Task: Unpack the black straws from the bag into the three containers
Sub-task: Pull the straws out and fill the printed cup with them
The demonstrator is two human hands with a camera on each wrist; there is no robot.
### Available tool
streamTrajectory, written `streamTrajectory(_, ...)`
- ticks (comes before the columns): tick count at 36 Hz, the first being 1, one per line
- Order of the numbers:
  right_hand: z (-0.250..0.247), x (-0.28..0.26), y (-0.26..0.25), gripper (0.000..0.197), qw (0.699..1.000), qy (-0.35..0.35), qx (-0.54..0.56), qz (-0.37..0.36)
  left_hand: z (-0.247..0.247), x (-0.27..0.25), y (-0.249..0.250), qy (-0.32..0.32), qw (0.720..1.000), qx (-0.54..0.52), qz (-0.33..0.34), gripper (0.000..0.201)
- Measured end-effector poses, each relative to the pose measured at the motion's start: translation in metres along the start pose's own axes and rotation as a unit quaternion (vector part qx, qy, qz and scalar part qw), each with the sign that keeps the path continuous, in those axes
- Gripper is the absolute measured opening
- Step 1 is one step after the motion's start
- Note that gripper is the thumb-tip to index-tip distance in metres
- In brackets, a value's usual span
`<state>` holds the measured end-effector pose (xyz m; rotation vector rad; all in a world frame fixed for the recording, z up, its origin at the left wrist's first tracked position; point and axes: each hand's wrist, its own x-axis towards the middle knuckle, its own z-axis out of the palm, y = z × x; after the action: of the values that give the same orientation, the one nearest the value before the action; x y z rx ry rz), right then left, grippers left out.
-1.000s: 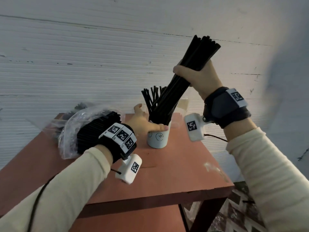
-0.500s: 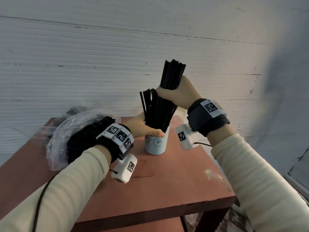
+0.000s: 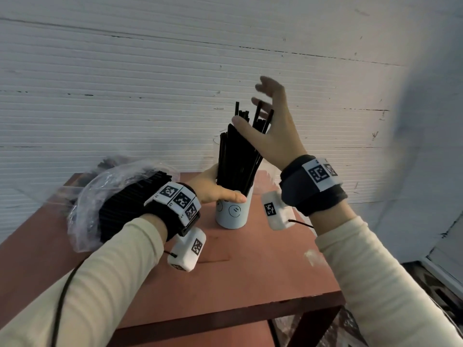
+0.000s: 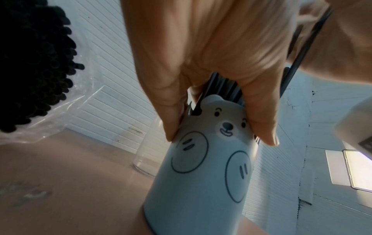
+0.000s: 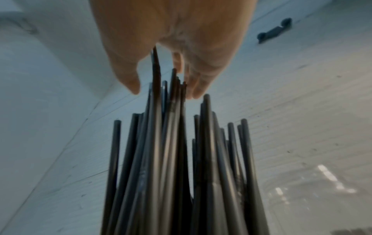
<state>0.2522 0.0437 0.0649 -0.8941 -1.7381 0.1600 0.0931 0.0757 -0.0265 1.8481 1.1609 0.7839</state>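
A white bear-face cup (image 3: pixel 231 212) (image 4: pixel 203 171) stands on the red table (image 3: pixel 250 276), packed with upright black straws (image 3: pixel 236 156) (image 5: pixel 177 159). My left hand (image 3: pixel 213 187) (image 4: pixel 211 63) grips the cup at its rim, thumb in front. My right hand (image 3: pixel 269 121) (image 5: pixel 167 55) hovers open over the straw tops, fingers spread, with a few tips touching the palm. A clear plastic bag (image 3: pixel 100 194) (image 4: pixel 66 101) with more black straws (image 3: pixel 125 204) (image 4: pixel 34 63) lies at the left behind my left wrist.
A clear container (image 4: pixel 147 152) stands behind the cup, and another clear container (image 5: pixel 322 198) shows at the right. A white ribbed wall runs close behind the table. The table's front edge (image 3: pixel 225 319) and right edge drop to the floor.
My right hand lowered the bundle of straws into the cup, let go of it and opened above the tips. The left hand kept its hold on the cup.
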Motion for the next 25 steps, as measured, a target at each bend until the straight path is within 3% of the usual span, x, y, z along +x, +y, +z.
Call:
streamTrajectory(2,0.003,0.001,-0.002,0.064,0.998,0.015,-0.001,-0.053,0.000,0.000,0.000,0.001,1.000,-0.001,-0.001,0.078)
streamTrajectory(5,0.009,0.000,-0.004,0.046,0.993,-0.032,-0.072,-0.084,0.001,-0.001,0.001,0.005,1.000,-0.004,-0.003,0.079)
streamTrajectory(7,0.012,-0.003,-0.002,0.032,0.988,-0.085,-0.120,-0.051,0.001,-0.001,0.002,0.011,1.000,-0.008,-0.002,0.078)
streamTrajectory(10,0.015,-0.006,0.004,0.028,0.979,-0.137,-0.152,-0.006,0.001,-0.001,0.001,0.013,1.000,-0.011,-0.003,0.084)
streamTrajectory(13,0.013,-0.008,0.004,0.042,0.988,-0.095,-0.123,-0.019,0.002,0.000,0.000,0.010,1.000,-0.013,-0.009,0.089)
streamTrajectory(18,0.014,-0.012,-0.006,0.061,0.993,-0.010,-0.056,-0.104,0.002,-0.002,0.001,0.011,1.000,-0.018,-0.013,0.092)
streamTrajectory(22,0.017,-0.014,-0.006,0.052,0.992,0.031,-0.033,-0.119,0.003,-0.002,0.000,0.017,1.000,-0.018,-0.020,0.089)
streamTrajectory(25,0.017,-0.014,0.000,0.036,0.991,0.013,-0.093,-0.094,0.003,-0.002,0.001,0.022,0.999,-0.021,-0.016,0.084)
